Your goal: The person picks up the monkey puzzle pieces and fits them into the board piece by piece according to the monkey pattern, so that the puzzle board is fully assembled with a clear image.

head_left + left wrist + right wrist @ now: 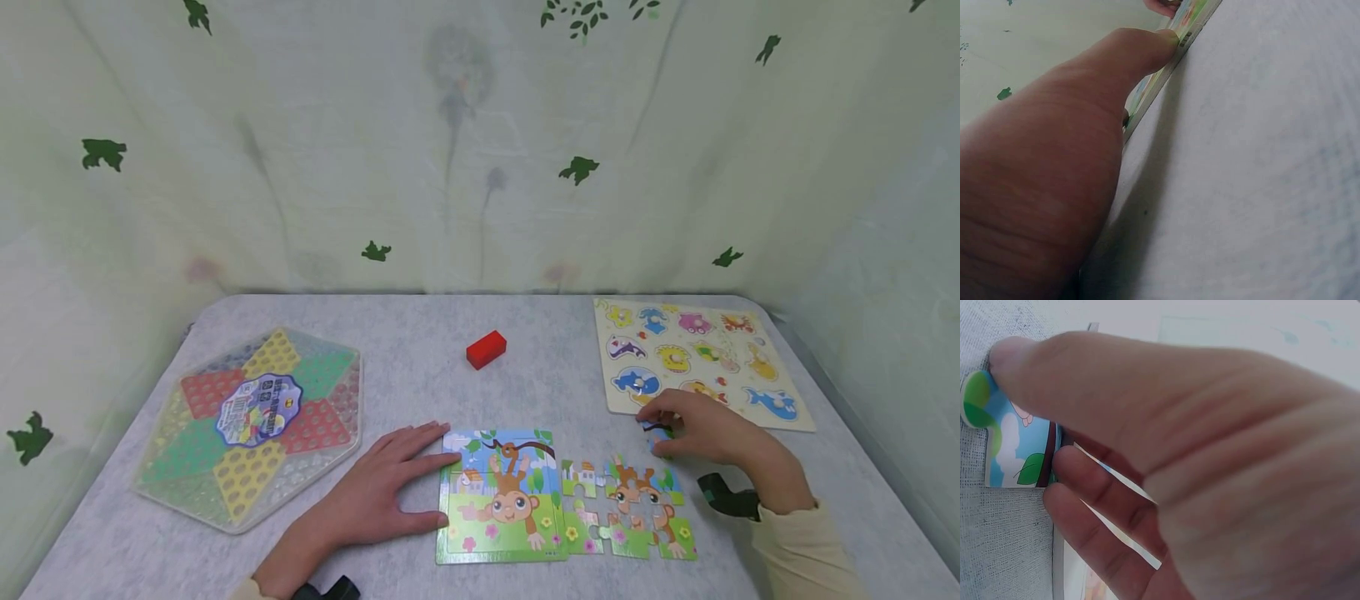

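Observation:
A square monkey jigsaw board (501, 537) lies flat on the table in the head view. My left hand (375, 492) rests at its left side, fingers extended and thumb touching the edge; the left wrist view shows the thumb (1147, 50) against it. To the board's right lie several loosely arranged jigsaw pieces (630, 542) with parts of the same monkey picture. Beyond them, my right hand (708, 429) pinches a jigsaw piece (1013, 450) between thumb and fingers, close to the tablecloth. That piece is blue with a green leaf and a brown branch, partly hidden by the thumb.
A wooden knob puzzle (675, 358) lies at the back right, right beside my right hand. The hexagonal checkers board (187, 467) under clear plastic takes up the left side. A red block (486, 350) sits toward the back middle. Curtains (480, 167) stand behind the table.

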{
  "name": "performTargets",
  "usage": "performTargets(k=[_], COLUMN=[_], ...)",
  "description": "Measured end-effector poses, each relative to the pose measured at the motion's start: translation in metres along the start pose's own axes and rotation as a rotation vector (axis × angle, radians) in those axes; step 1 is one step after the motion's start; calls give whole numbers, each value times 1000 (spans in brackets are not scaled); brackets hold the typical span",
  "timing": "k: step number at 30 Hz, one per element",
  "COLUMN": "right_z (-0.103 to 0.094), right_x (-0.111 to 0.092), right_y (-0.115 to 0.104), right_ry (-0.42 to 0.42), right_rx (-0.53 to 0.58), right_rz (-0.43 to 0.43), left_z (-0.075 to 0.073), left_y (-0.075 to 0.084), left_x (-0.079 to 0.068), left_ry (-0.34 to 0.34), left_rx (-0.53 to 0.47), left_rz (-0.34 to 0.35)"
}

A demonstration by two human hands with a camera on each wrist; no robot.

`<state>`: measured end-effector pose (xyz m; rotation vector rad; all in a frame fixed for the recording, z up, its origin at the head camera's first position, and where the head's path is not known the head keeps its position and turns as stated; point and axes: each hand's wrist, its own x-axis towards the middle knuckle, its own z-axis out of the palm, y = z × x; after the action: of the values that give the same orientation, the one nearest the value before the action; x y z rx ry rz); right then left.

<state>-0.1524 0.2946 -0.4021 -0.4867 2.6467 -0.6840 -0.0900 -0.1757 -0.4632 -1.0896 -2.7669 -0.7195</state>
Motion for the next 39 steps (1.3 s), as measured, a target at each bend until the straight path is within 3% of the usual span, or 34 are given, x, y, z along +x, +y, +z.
performTargets(k=[7,23,33,39], right_z=[0,7,13,16], right_x=[0,6,11,14], right_y=[0,-1,-9,-12], right_ry=[-5,56,53,60], right_rx=[-5,-136,-101,-148], right_rz=[0,-102,-137,-142], left_z=[1,-2,-2,-2], left_y=[-1,1,1,1], left_x=[0,0,0,-1], left_ry=[17,-37,-38,-29], left_rx=[17,0,-11,-4], left_rz=[27,-24,-24,-18])
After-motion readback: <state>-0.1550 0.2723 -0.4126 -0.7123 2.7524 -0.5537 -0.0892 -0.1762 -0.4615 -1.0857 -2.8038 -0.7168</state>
